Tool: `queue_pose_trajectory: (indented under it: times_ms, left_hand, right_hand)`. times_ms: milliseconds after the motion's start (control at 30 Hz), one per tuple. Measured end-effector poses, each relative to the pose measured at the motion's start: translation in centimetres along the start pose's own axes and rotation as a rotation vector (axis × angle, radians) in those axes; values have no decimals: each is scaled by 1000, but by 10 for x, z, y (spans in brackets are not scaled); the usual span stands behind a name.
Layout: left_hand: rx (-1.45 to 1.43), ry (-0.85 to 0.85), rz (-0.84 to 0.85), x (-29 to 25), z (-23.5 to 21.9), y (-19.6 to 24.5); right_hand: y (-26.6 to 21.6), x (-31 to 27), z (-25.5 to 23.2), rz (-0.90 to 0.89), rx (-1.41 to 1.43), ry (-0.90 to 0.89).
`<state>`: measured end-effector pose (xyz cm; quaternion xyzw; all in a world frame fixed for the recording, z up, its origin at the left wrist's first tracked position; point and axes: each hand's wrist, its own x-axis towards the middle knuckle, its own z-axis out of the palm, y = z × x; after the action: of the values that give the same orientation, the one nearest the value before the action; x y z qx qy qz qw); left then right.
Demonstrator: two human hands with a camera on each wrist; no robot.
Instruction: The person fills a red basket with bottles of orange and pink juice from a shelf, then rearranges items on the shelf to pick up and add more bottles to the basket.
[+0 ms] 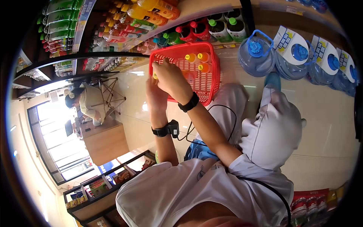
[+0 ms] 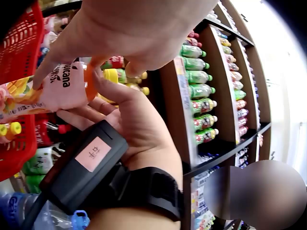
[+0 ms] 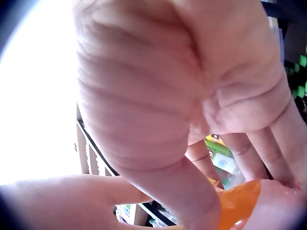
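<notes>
Bottle (image 2: 60,93) held at red basket (image 1: 214,72), both hands engaged

Left-wrist view gives the clearest record of the item: a bottle with an orange shoulder, pale pink printed label and yellow cap (image 2: 111,75), lying on its side in the air alongside the basket. Left hand (image 2: 136,110) has its grip around the shoulder, thumb above and fingers beneath. Right hand (image 2: 134,36) reaches over from above, its grip also on the bottle, a finger laid along the label.

Head view alone shows the three capped bottles (image 1: 198,62) inside the basket, the row of large water jugs (image 1: 257,56), and another person (image 1: 90,100) at a wooden desk (image 1: 106,142). From there, the hands cover most of the held bottle.

Right-wrist view is largely filled by the palm; only an orange and pink section of the bottle shows at the lower edge. The bottle's base is cut off in the left-wrist view, so whether it sits within the basket cannot be told. Right fingertips are partly hidden, and a round patch at lower right of the left-wrist view is blurred.
</notes>
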<state>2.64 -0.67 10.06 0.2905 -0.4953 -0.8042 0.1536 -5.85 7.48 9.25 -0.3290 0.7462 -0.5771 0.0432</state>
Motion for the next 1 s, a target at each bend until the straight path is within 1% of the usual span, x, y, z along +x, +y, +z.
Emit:
queue_pose_trajectory:
  times_ms: [33,67,100,133,167,233,267,300,333,367,433,467,500,533,567,633,667,700,733,767,800,833,867,900,933,967,1000]
  left_hand:
    - [-14,8,-26,3,-6,-13]
    - [102,23,-50,10,-20,-27]
    - [94,60,-100,8,-7,-35]
    - [80,56,-147,12,-11,-45]
    - [67,49,-190,20,-19,-57]
    - [63,76,-245,38,-46,-91]
    - [14,14,-218,44,-51,-109]
    - [30,51,-233,50,-57,-123]
    - [-11,80,-264,52,-52,-133]
    - [-52,101,-290,54,-46,-140]
    - [-101,42,-286,60,-49,-158]
    - [-172,20,-318,80,-85,-187]
    - [-190,11,-269,72,-58,-182]
    - [-196,49,-309,71,-54,-185]
    - [-203,84,-347,73,-51,-188]
    - [-169,94,-304,76,-46,-197]
    - [-177,95,-338,80,-47,-201]
    - [-214,82,-307,83,-42,-201]
    - [-197,22,-283,83,-37,-200]
    - [-179,-33,-260,80,-34,-201]
    - [-218,-45,-226,79,-28,-196]
    - [-135,-26,-238,57,-32,-189]
    - [-77,-33,-215,59,-17,-183]
    - [-19,-36,-191,61,0,-170]
    - [-16,22,-250,36,-5,-156]
    - [-66,2,-221,44,4,-154]
    - [-44,17,-236,53,11,-152]
  right_hand:
    - [7,-5,9,11,4,-3]
    - [16,-9,17,60,-4,-30]
    - [27,-14,24,105,-15,-59]
    - [44,-20,30,65,77,31]
    - [58,-22,38,101,30,41]
    - [85,-28,42,137,-22,-29]
    - [95,-30,45,155,-45,-7]
    - [105,-32,47,171,-70,19]
    - [118,-37,54,164,-76,49]
    - [132,-39,62,158,-162,51]
    - [149,-44,62,207,-156,-82]
    - [150,-43,55,174,-174,-77]
    - [149,-48,49,177,-217,-39]
    - [147,-54,45,178,-262,-7]
    - [147,-56,45,137,-283,-11]
    - [154,-60,46,222,-260,-9]
    - [156,-60,47,185,-282,-18]
    - [159,-57,45,203,-289,-22]
    - [160,-55,43,222,-299,-29]
    - [161,-57,40,185,-326,-43]
    - [163,-54,36,179,-379,-46]
    - [166,-68,43,201,-418,-60]
    - [179,-58,38,166,-528,-41]
    - [181,-41,27,108,-572,-43]
    - [169,-55,33,200,-504,-207]
    - [171,-44,22,263,-467,-349]
    - [173,-31,12,239,-504,-378]
